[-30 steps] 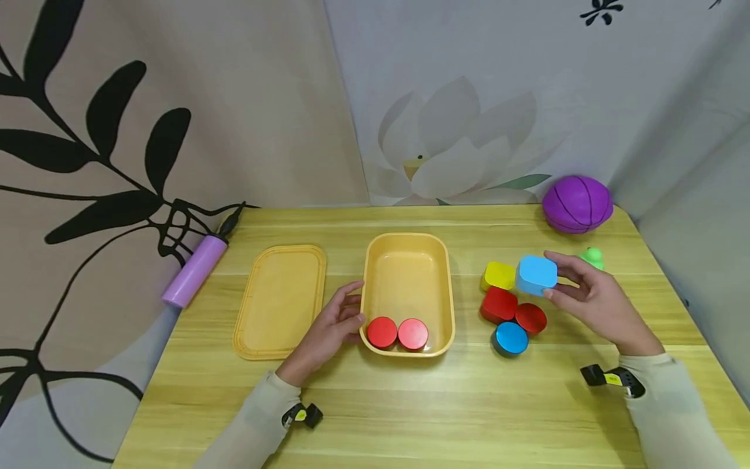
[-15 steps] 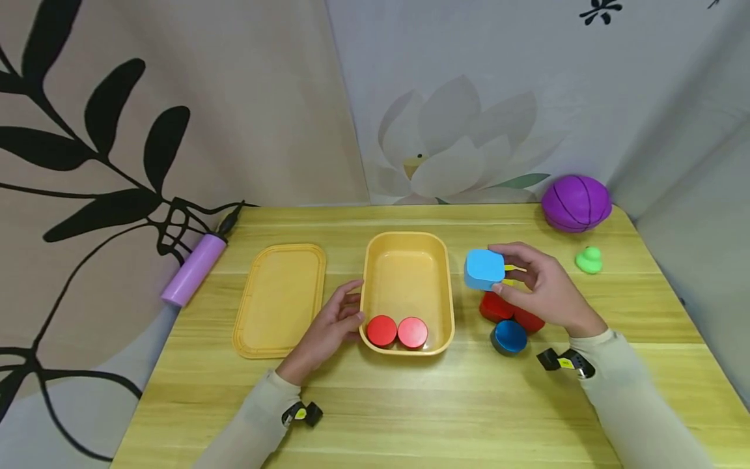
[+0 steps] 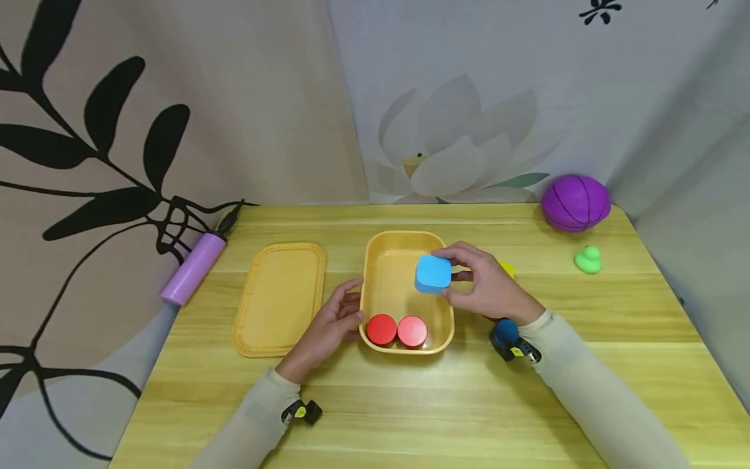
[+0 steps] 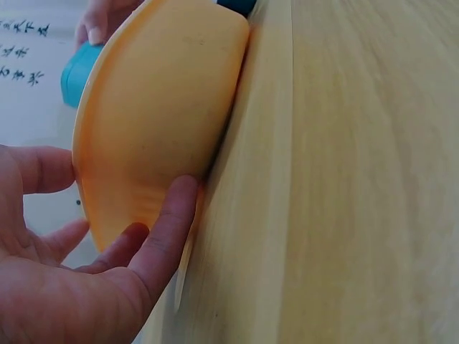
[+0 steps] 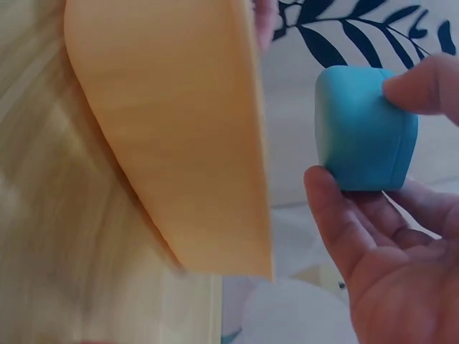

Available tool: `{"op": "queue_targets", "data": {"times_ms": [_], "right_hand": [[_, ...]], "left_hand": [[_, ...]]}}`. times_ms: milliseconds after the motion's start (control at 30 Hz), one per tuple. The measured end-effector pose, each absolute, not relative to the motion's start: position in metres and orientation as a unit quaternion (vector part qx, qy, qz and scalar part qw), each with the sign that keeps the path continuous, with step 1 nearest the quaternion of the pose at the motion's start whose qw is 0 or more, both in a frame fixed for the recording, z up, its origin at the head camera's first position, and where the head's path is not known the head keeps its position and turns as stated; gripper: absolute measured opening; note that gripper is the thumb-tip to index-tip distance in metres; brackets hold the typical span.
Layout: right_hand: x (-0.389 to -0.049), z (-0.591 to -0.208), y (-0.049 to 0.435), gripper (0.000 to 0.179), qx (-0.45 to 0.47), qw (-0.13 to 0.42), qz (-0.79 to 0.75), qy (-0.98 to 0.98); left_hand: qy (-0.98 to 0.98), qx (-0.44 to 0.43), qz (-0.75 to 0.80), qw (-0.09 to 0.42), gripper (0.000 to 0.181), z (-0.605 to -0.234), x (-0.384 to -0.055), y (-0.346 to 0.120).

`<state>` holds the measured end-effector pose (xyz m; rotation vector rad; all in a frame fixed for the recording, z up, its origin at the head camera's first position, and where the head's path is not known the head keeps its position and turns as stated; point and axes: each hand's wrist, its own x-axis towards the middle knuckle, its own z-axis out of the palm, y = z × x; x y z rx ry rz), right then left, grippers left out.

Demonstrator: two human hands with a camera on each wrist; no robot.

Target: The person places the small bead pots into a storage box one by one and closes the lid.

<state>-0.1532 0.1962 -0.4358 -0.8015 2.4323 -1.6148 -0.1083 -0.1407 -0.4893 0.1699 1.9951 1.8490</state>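
The blue block [image 3: 433, 273], pinched by the right hand [image 3: 483, 286], hangs over the yellow tub [image 3: 375, 260]; the left hand [image 3: 328, 326] rests open against its wall.

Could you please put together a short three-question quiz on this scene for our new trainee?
1. True or false: the right hand holds the blue block above the yellow tub.
2. How many red discs lie inside the tub?
3. What does the left hand touch? A) the flat lid B) the tub's outer wall C) the purple ball

Key:
1. True; its grip is a pinch between thumb and fingers, seen in the right wrist view.
2. Two, side by side at the near end.
3. B; the fingers rest against the tub's left wall.
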Motion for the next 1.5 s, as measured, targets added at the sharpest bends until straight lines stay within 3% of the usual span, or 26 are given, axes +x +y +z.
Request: {"op": "queue_targets", "data": {"times_ms": [400,800,1500], "right_hand": [[-0.167,-0.444,0.15,0.054,-0.272,0.116,-0.487,0.822],[-0.174,-0.45,0.121,0.058,-0.3,0.155,-0.412,0.846],[-0.181,-0.459,0.106,0.062,-0.314,0.225,-0.321,0.865]], "left_hand": [[0.714,0.066,0.663,0.213,0.063,-0.487,-0.109,-0.142],[0.725,0.064,0.65,0.216,0.062,-0.488,-0.11,-0.143],[0.73,0.061,0.645,0.218,0.063,-0.487,-0.108,-0.142]]}}
